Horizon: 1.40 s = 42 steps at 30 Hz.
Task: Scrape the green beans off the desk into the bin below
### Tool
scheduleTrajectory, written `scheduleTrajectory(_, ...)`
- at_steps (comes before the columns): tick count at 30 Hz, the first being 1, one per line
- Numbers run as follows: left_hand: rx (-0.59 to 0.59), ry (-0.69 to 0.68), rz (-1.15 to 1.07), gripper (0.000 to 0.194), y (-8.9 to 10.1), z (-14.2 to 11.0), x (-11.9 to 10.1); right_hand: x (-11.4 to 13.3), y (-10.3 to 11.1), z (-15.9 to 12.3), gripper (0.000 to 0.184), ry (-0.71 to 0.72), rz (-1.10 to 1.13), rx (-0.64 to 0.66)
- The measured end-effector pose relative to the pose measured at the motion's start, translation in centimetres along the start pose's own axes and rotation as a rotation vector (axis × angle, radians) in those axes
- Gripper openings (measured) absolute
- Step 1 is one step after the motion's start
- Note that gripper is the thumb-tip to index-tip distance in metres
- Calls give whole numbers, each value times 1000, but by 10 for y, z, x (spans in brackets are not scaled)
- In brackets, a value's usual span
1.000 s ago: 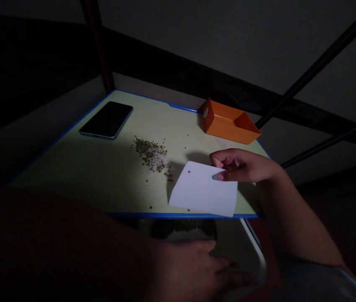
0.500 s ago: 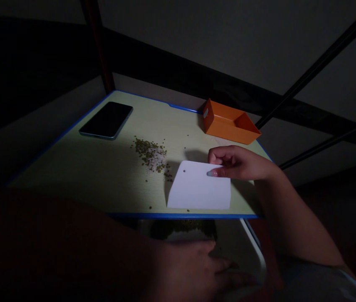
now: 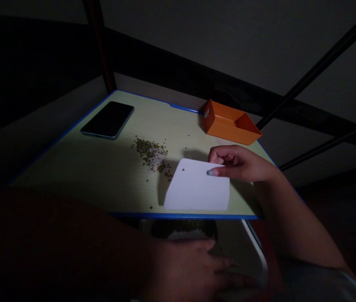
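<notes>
My right hand (image 3: 231,163) pinches a white plastic scraper (image 3: 198,188) by its top edge, thumb on the near face. The scraper stands tilted, its lower edge close to the table's front edge. Left of it lies a small pile of green beans mixed with fine white grains (image 3: 152,155), a few beans scattered round it. My left hand (image 3: 193,268), dim and slightly blurred, is below the table edge with fingers stretched apart. It lies over a white-rimmed tray (image 3: 261,256) that holds a dark heap of green beans (image 3: 193,226), partly hidden by the hand.
A black-screened tablet or phone (image 3: 108,119) lies at the table's back left. An orange open box (image 3: 232,130) sits at the back right corner. The pale table (image 3: 89,167) has a blue edge, and a dark-framed wall rises behind it.
The scraper has shifted and tilted slightly, its lower edge a little further left and covering a bean at the front. My left hand has hardly moved.
</notes>
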<state>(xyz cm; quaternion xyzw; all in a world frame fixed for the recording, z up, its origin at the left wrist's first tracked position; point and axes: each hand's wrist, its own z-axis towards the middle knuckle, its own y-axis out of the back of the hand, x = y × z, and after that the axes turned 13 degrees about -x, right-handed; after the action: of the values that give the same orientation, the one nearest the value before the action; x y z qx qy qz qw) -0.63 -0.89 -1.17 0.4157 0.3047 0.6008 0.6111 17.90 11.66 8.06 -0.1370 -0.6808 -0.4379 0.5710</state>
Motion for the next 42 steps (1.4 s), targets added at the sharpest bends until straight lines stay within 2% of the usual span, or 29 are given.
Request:
scheduleTrajectory(5, 49, -62, 39, 47, 5, -1, 3, -4, -14, 5, 25, -2, 63, -131)
scheduleTrajectory(9, 14, -56, 45, 44, 5, -2, 3, -7, -28, 10, 28, -39, 66, -184)
scheduleTrajectory(13, 50, -51, 10, 42, 6, -1, 5, -10, -37, 14, 28, -3, 52, -250)
scheduleTrajectory(20, 71, -56, -26, 36, 8, 1, 5, -14, -40, 16, 24, 19, 50, -249)
scheduleTrajectory(30, 83, -65, -56, 35, 10, 3, 6, -12, -37, 14, 22, -17, 75, -235)
scheduleTrajectory(34, 49, -55, -54, 35, 6, 1, 6, -12, -33, 13, 22, 1, 73, -244)
scheduleTrajectory(40, 76, -118, -3, 33, 9, -1, 6, -13, -13, 14, 24, 58, 77, -380)
scheduleTrajectory(42, 62, -77, 39, 22, 5, -2, 5, -14, -1, 15, 29, 75, 84, -446)
